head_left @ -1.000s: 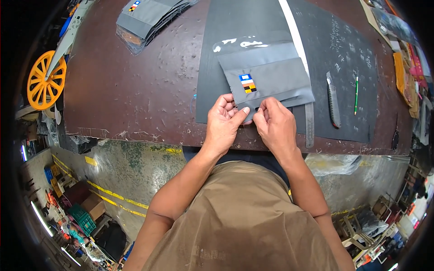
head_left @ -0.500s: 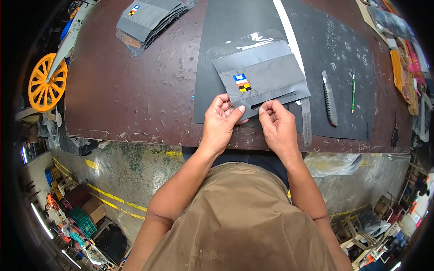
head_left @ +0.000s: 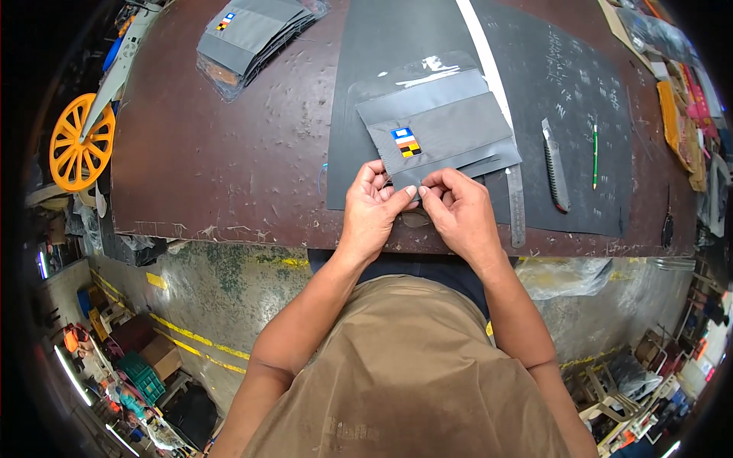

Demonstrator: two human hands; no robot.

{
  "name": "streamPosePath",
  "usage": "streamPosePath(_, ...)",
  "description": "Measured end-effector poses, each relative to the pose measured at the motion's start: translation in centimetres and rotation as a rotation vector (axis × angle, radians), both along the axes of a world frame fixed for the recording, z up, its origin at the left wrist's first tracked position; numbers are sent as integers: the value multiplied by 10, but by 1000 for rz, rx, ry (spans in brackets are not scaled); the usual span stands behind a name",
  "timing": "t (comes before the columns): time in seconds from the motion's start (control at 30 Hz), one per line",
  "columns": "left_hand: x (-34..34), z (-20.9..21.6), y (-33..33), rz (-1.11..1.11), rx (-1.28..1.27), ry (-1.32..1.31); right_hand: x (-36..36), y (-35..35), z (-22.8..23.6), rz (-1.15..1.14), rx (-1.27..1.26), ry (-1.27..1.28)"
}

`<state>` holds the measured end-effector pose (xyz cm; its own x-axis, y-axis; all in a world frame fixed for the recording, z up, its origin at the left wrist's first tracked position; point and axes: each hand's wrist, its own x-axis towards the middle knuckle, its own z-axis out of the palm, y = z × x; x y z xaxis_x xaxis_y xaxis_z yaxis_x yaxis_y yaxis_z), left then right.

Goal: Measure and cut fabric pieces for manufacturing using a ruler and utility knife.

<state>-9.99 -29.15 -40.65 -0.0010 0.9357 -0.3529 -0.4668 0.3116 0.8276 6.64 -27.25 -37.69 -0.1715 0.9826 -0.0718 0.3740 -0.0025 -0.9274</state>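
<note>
Where both hands pinch its near edge, grey packet [head_left: 439, 133], striped colour label [head_left: 406, 143], similar stack [head_left: 252, 34] far-left.

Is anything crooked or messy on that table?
A little. The grey folded sheet both hands pinch lies tilted across the black mat. The brown tabletop is scratched and its front edge is chipped. The knife and green pencil lie neatly.
</note>
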Motion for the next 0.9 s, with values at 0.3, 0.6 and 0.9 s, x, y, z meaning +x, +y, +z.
streamPosePath(0.3, -1, -4, 4, 24, -1, 10, -8, 1, -11, -83, -98, 71)
streamPosePath(0.6, -4, 0, 7, 20, 0, 39, 2, 2, 0, -243, 125, -2)
streamPosePath(0.9, 1, 13, -1, 32, -22, 70, 54, -73, 27, 128, -188, 46)
